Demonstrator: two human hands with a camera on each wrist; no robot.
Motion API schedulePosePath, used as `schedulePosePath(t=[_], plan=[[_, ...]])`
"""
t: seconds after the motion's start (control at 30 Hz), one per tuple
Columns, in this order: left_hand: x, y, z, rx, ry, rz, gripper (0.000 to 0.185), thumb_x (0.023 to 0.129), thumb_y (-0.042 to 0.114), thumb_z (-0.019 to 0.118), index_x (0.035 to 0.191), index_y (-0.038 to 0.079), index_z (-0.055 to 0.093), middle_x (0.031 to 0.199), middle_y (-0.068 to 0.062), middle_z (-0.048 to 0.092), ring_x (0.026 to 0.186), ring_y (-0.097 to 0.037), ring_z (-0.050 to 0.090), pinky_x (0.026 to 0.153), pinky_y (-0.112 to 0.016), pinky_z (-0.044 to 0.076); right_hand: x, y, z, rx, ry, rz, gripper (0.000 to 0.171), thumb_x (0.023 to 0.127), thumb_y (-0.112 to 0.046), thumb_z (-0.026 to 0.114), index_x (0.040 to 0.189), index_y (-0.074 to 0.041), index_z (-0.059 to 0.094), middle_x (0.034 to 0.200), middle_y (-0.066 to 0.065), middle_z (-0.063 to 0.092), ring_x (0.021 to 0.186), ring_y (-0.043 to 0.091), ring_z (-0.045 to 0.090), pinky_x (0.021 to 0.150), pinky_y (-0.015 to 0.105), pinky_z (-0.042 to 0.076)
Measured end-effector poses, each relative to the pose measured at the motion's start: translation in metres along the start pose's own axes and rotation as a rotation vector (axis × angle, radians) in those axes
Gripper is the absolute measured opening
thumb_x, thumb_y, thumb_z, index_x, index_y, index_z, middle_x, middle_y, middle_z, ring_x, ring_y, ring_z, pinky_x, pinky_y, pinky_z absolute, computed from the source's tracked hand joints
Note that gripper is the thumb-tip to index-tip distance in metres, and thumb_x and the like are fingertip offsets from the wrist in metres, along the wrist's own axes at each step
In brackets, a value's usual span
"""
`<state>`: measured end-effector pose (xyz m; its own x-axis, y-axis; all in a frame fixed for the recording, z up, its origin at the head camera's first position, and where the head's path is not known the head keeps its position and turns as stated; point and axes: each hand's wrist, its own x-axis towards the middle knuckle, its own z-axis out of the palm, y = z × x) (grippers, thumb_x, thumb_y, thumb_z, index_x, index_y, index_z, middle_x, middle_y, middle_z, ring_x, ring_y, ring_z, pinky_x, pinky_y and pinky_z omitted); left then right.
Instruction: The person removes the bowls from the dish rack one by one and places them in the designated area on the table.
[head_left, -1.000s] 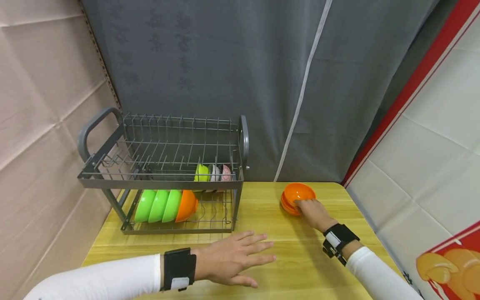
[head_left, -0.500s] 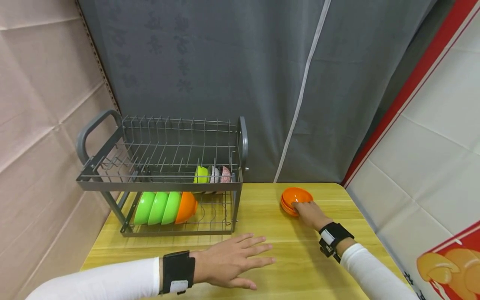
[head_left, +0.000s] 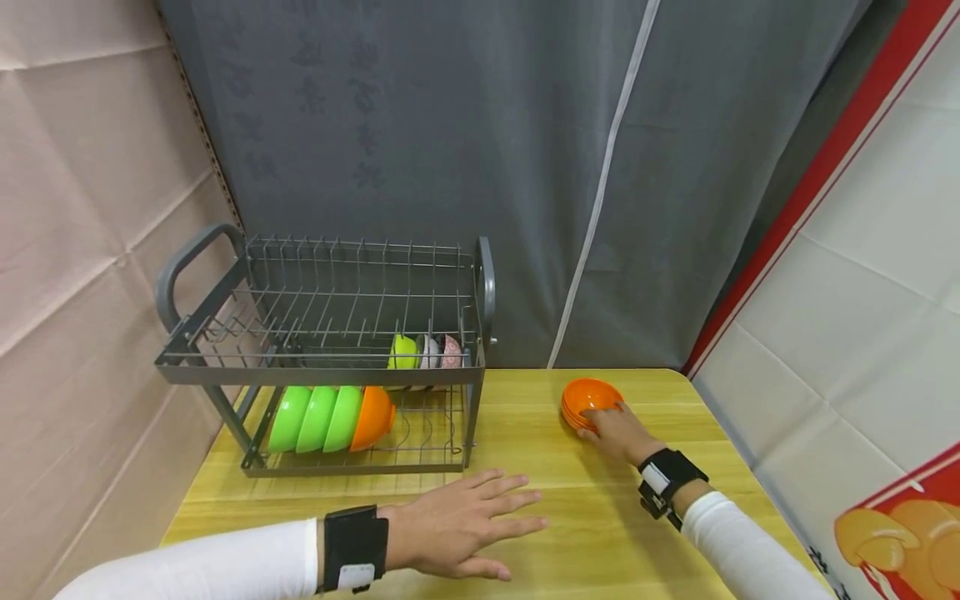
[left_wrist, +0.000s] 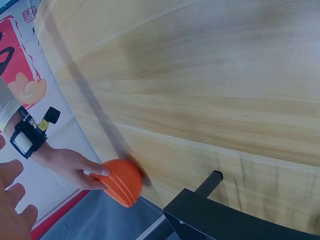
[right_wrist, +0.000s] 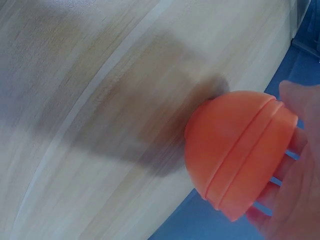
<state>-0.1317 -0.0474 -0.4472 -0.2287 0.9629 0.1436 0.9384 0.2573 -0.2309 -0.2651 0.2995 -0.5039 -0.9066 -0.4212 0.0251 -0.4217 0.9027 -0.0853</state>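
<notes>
On the table's right side stands a nested stack of orange bowls point(head_left: 592, 395), also seen from the side in the right wrist view point(right_wrist: 235, 145). My right hand point(head_left: 621, 432) grips the stack's near rim, thumb outside and fingers reaching over the edge into the top bowl. In the left wrist view the same hand point(left_wrist: 75, 167) is at the orange bowls point(left_wrist: 120, 182). My left hand point(head_left: 465, 525) is spread over the front of the table, palm down, holding nothing. Some of its fingers point(left_wrist: 12, 172) show at that wrist view's left edge.
A grey two-tier dish rack point(head_left: 322, 375) stands at the left. Green bowls point(head_left: 318, 419) and an orange bowl point(head_left: 373, 418) lean in its lower tier, and small bowls point(head_left: 427, 352) sit at its right. A grey curtain point(head_left: 420, 125) closes the back; a white wall covering point(head_left: 862, 250) bounds the right.
The top orange bowl, tilted in my right hand a second ago, has sunk level into the stack. The right hand's thumb has moved outside the rim. My left hand has barely moved.
</notes>
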Motion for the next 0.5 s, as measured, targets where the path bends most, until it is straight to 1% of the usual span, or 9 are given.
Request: schedulePosePath(t=[0.07, 0.17, 0.33, 0.5], plan=[[-0.001, 0.000, 0.001, -0.004, 0.004, -0.003, 0.066, 0.105, 0.061, 0.029, 0.161, 0.025, 0.030, 0.166, -0.003, 0.033, 0.155, -0.023, 0.030, 0.126, -0.039, 0.031, -0.002, 0.000, -0.001, 0.021, 0.012, 0.016, 0.044, 0.096, -0.031, 0.069, 0.127, -0.001, 0.066, 0.121, 0.020, 0.072, 0.116, 0.039, 0.066, 0.112, 0.072, 0.033], [-0.003, -0.001, 0.001, -0.009, 0.002, -0.011, 0.066, 0.105, 0.061, 0.029, 0.161, 0.025, 0.030, 0.167, -0.004, 0.032, 0.155, -0.024, 0.029, 0.126, -0.040, 0.030, -0.007, -0.003, -0.007, 0.036, 0.040, 0.016, 0.052, 0.095, -0.033, 0.069, 0.136, -0.001, 0.061, 0.135, 0.023, 0.064, 0.129, 0.043, 0.057, 0.115, 0.074, 0.028], [-0.006, -0.004, 0.000, -0.013, -0.010, -0.028, 0.066, 0.106, 0.060, 0.029, 0.161, 0.025, 0.028, 0.167, -0.005, 0.029, 0.155, -0.024, 0.029, 0.126, -0.040, 0.031, -0.013, -0.010, -0.014, 0.028, 0.079, -0.028, 0.059, 0.095, -0.037, 0.069, 0.142, -0.003, 0.057, 0.143, 0.025, 0.058, 0.137, 0.046, 0.050, 0.116, 0.072, 0.028], [-0.010, -0.009, 0.001, -0.048, 0.001, -0.055, 0.065, 0.106, 0.059, 0.030, 0.161, 0.024, 0.029, 0.167, -0.005, 0.030, 0.154, -0.024, 0.032, 0.125, -0.041, 0.033, -0.017, -0.023, -0.019, 0.025, 0.104, -0.082, 0.062, 0.094, -0.040, 0.070, 0.143, -0.006, 0.056, 0.147, 0.025, 0.055, 0.139, 0.050, 0.046, 0.117, 0.070, 0.029]])
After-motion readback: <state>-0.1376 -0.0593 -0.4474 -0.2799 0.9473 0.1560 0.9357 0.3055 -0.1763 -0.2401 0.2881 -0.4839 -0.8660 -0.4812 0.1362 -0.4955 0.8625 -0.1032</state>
